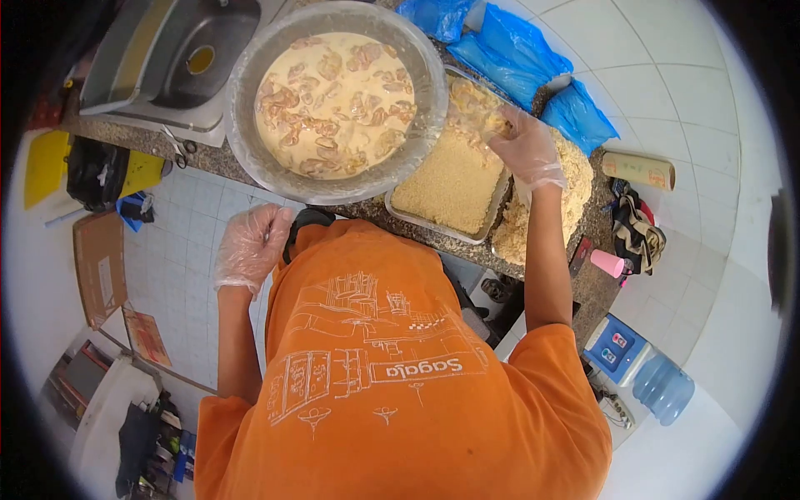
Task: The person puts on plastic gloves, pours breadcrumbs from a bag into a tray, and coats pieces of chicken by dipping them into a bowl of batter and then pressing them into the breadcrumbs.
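My right hand (529,150), in a clear plastic glove, reaches over the far end of a metal tray (475,238) of fine crumbs (446,187). Its fingers are closed around what looks like a piece of battered meat, mostly covered by the fingers. More battered meat pieces (471,104) lie on the crumbs beside it. My left hand (250,246), also gloved, hangs in front of the counter below a big bowl, fingers curled in with nothing visible in them. The large bowl (242,125) holds raw meat pieces (325,125) in pale, creamy batter.
A heap of coarse crumb-coated pieces (571,171) lies right of the tray. Blue plastic bags (517,50) line the wall behind. A sink (208,62) and scissors (179,148) are at left; a pink cup (607,262) and water dispenser (621,350) are at right.
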`<action>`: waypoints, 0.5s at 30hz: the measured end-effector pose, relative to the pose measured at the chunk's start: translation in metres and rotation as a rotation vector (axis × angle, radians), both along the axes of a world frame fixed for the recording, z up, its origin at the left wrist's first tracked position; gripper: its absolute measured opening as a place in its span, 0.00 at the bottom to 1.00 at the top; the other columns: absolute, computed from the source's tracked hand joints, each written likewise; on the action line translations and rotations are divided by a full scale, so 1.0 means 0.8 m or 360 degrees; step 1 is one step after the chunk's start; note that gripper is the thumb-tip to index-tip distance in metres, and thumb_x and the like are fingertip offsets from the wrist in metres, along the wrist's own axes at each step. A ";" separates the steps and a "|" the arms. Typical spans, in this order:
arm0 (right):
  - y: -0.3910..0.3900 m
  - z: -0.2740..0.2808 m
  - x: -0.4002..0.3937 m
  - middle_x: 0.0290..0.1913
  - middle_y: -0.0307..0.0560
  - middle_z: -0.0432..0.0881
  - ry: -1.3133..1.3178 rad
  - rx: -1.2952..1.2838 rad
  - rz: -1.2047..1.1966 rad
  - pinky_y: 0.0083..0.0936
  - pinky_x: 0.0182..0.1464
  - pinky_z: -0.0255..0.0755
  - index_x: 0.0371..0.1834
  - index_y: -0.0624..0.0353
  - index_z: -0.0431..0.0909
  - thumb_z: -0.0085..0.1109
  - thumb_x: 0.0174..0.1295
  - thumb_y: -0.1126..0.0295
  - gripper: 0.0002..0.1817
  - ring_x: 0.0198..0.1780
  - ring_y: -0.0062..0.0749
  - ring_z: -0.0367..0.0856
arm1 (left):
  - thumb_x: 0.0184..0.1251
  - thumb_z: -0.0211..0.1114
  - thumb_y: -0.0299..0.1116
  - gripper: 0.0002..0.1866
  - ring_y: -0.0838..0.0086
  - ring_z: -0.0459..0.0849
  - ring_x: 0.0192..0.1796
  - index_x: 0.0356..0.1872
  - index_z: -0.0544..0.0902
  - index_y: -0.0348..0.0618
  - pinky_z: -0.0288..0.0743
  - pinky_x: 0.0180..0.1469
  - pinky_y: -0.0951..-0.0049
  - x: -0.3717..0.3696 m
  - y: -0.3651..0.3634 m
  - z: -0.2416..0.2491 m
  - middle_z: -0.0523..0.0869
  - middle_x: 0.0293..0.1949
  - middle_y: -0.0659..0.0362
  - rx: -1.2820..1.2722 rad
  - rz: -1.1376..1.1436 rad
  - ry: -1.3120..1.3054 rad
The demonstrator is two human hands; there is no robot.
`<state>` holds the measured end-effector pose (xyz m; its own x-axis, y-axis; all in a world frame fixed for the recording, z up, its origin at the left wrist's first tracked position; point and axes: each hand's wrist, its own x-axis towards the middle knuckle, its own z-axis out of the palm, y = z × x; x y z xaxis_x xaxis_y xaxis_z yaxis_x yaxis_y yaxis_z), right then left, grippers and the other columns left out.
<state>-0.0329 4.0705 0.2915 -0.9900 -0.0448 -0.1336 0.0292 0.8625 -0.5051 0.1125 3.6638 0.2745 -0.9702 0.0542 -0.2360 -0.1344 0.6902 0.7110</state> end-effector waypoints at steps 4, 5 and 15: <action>-0.007 0.000 0.001 0.40 0.57 0.89 -0.0264 0.0056 0.0003 0.36 0.48 0.80 0.53 0.63 0.84 0.67 0.56 0.66 0.21 0.41 0.51 0.87 | 0.79 0.60 0.42 0.19 0.51 0.77 0.29 0.30 0.79 0.36 0.72 0.35 0.57 -0.010 -0.007 0.011 0.80 0.26 0.46 -0.0081 -0.0077 -0.0134; 0.016 -0.032 0.006 0.41 0.55 0.88 -0.0117 0.0155 0.0231 0.38 0.47 0.79 0.51 0.60 0.85 0.68 0.56 0.67 0.19 0.40 0.49 0.86 | 0.79 0.60 0.42 0.19 0.51 0.76 0.29 0.30 0.79 0.36 0.72 0.35 0.57 -0.011 -0.010 0.012 0.80 0.26 0.46 -0.0060 -0.0059 -0.0159; -0.119 -0.093 0.002 0.39 0.54 0.88 0.0040 0.0517 0.0931 0.45 0.51 0.80 0.39 0.55 0.88 0.58 0.60 0.75 0.10 0.46 0.52 0.87 | 0.78 0.63 0.38 0.18 0.57 0.67 0.25 0.29 0.74 0.36 0.67 0.31 0.60 -0.020 -0.054 0.000 0.73 0.23 0.48 -0.0019 -0.0034 -0.0148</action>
